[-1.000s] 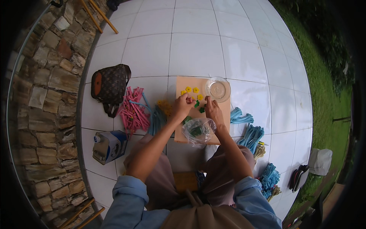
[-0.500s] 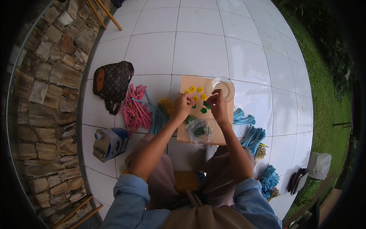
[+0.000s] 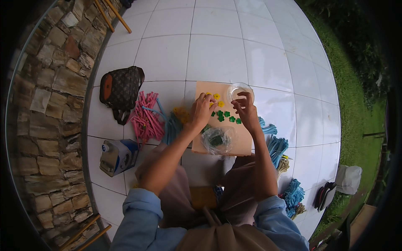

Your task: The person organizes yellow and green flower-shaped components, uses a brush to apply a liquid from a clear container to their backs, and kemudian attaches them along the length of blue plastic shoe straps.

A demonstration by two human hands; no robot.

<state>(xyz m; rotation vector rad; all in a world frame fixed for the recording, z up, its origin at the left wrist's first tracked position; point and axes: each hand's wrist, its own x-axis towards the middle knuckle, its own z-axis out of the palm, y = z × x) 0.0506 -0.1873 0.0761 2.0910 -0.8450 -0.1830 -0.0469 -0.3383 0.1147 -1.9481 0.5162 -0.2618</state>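
Over the left part of a tan board (image 3: pixel 201 146), my left hand (image 3: pixel 203 111) has its fingers bent down and pinched on a small yellow flower, which its fingertips partly cover. More yellow flowers (image 3: pixel 220 103) lie beside those fingertips. My right hand (image 3: pixel 248 113) is raised at the near edge of a round clear dish (image 3: pixel 234 88), thumb and fingers curved and apart, with nothing visible between them. Several green flower pieces (image 3: pixel 220 118) are spread on the board between my hands. Nearer to me sits a crumpled clear plastic bag (image 3: pixel 226 140) with something dark green inside.
Left of the board lie pink fuzzy stems (image 3: pixel 147 121), blue ones and a yellow bunch (image 3: pixel 181 115). Farther left are a brown backpack (image 3: pixel 121 90) and a metal can (image 3: pixel 119 157). Blue bundles (image 3: pixel 277 150) line the right side, with a white bag (image 3: pixel 349 179) beyond.
My left hand has moved up onto the yellow flowers. My right hand has shifted away from the green pieces toward the dish, and more green pieces now show on the board.
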